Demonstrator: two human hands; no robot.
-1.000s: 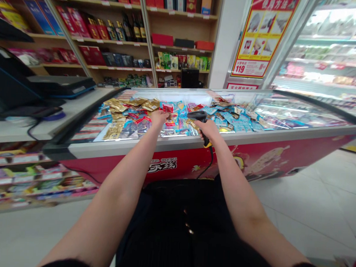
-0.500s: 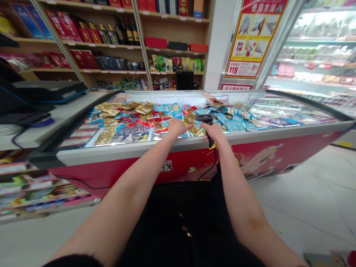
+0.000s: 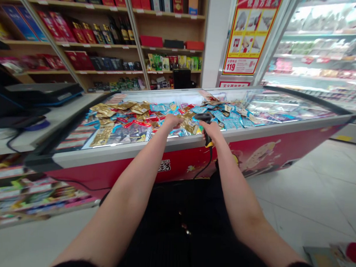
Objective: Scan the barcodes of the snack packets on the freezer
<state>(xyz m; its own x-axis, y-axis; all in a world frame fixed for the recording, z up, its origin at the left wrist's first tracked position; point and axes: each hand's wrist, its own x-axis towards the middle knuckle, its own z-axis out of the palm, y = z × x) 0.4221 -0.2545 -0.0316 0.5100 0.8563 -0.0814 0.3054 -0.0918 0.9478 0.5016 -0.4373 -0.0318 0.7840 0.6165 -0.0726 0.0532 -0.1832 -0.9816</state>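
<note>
My right hand is wrapped round a black and yellow handheld barcode scanner, its head tilted over the packets and its cord hanging down. To its left, my left hand reaches in at the edge of a gold packet. Its fingers are small and partly hidden, so I cannot make out whether they grip the packet. Both hands are over the glass top of a red chest freezer. Gold packets, blue packets and red packets lie heaped across that top.
A counter with a dark device stands at the left. Behind the freezer are wooden shelves of boxes and bottles. A red and yellow poster hangs beside a lit display fridge. The scanner's cord runs down the freezer front.
My left hand has shifted slightly left and up, over the packets. The right hand still holds the scanner near the same spot. The whole view has shifted a little.
</note>
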